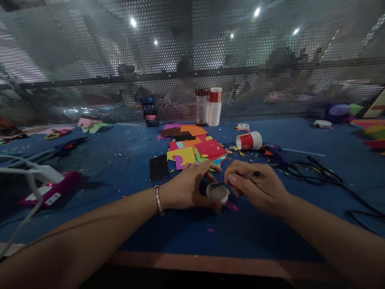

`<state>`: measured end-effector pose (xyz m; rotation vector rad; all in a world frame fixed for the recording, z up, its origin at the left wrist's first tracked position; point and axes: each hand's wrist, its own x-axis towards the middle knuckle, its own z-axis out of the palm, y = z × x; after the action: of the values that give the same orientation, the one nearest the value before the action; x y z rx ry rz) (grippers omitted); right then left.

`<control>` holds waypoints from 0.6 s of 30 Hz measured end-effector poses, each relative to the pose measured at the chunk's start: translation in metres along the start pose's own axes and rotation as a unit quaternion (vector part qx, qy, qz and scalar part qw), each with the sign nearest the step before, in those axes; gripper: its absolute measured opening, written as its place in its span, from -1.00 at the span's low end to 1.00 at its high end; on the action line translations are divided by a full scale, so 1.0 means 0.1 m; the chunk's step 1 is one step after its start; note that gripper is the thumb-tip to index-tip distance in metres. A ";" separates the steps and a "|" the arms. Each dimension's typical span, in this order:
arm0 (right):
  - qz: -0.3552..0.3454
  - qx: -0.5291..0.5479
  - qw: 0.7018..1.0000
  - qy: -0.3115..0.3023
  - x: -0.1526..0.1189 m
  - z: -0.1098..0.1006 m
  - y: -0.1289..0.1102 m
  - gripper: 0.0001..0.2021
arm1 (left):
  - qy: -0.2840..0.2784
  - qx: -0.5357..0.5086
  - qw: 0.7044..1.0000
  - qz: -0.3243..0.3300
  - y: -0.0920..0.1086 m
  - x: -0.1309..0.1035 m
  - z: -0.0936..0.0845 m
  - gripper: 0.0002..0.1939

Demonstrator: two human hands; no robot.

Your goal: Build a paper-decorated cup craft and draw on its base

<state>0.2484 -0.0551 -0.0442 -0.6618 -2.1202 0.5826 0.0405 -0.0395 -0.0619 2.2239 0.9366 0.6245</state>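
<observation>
My left hand (188,188), with a silver bangle at the wrist, curls around a small white round piece (217,193) with a ribbed, cup-like inside. Its thumb and fingers grip the piece by the sides just above the blue table (168,237). A dark pen (255,174) is pinched in my right hand (261,188), and its front end points left over the rim of the white piece. Whether the tip touches the rim I cannot tell. Beneath the piece lie a purple scrap (232,206) and bits of yellow, partly hidden.
Coloured paper sheets (210,147) are piled ahead, beside a black card (159,167). Behind stand a glass jar (201,108) and stacked paper cups (214,110). A tipped cup (248,141) and a glue gun (275,154) lie right; a power strip (54,190) left.
</observation>
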 end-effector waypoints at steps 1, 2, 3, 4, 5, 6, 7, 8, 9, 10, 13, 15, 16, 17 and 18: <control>0.004 -0.005 1.000 -0.001 0.00 0.00 0.00 -0.77 | 0.000 0.002 1.000 -0.001 0.00 0.00 0.00 -0.30; 0.006 -0.008 1.000 -0.002 0.00 -0.01 -0.01 -0.76 | -0.001 0.003 1.000 -0.001 0.00 0.00 0.00 -0.31; 0.007 -0.009 1.000 -0.003 -0.01 -0.01 -0.01 -0.76 | 0.001 0.002 1.000 -0.001 0.00 0.00 0.00 -0.32; 0.008 -0.008 1.000 -0.004 -0.01 -0.01 -0.01 -0.76 | 0.001 0.001 1.000 -0.002 0.00 0.00 0.00 -0.32; 0.009 -0.006 1.000 -0.005 0.00 -0.02 -0.01 -0.76 | 0.001 0.001 1.000 -0.003 0.00 0.00 0.00 -0.31; 0.009 -0.003 1.000 -0.005 0.00 -0.02 -0.01 -0.77 | 0.001 0.001 1.000 -0.005 0.00 0.00 0.00 -0.30; 0.009 -0.002 1.000 -0.005 0.00 -0.02 -0.01 -0.77 | 0.001 0.001 1.000 -0.005 0.00 0.00 0.00 -0.29; 0.009 -0.001 1.000 -0.005 0.00 -0.01 -0.01 -0.78 | 0.001 0.002 1.000 -0.005 0.00 0.00 0.00 -0.29; 0.009 -0.002 1.000 -0.005 0.01 -0.01 -0.01 -0.78 | 0.000 0.003 1.000 -0.003 -0.01 0.00 0.00 -0.29; 0.008 -0.003 1.000 -0.006 0.01 0.00 -0.01 -0.78 | -0.001 0.004 1.000 0.000 -0.01 0.00 0.00 -0.30; 0.001 -0.003 1.000 -0.005 0.01 0.01 -0.01 -0.77 | -0.004 0.006 1.000 0.006 -0.01 0.00 0.00 -0.31; -0.006 0.001 1.000 -0.003 0.01 0.02 -0.01 -0.78 | -0.008 0.003 1.000 0.009 -0.01 0.01 -0.01 -0.31; -0.010 0.003 1.000 -0.002 0.01 0.02 -0.01 -0.78 | -0.008 0.001 1.000 0.011 -0.01 0.01 -0.01 -0.30; -0.012 0.004 1.000 -0.002 0.01 0.02 -0.01 -0.78 | -0.008 -0.002 1.000 0.012 -0.01 0.01 -0.01 -0.29; -0.014 0.005 1.000 -0.004 0.01 0.01 -0.01 -0.78 | -0.009 -0.005 1.000 0.012 -0.02 0.01 -0.01 -0.28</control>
<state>0.2464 -0.0551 -0.0437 -0.6252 -2.1298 0.5811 0.0398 -0.0378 -0.0624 2.2318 0.8976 0.6180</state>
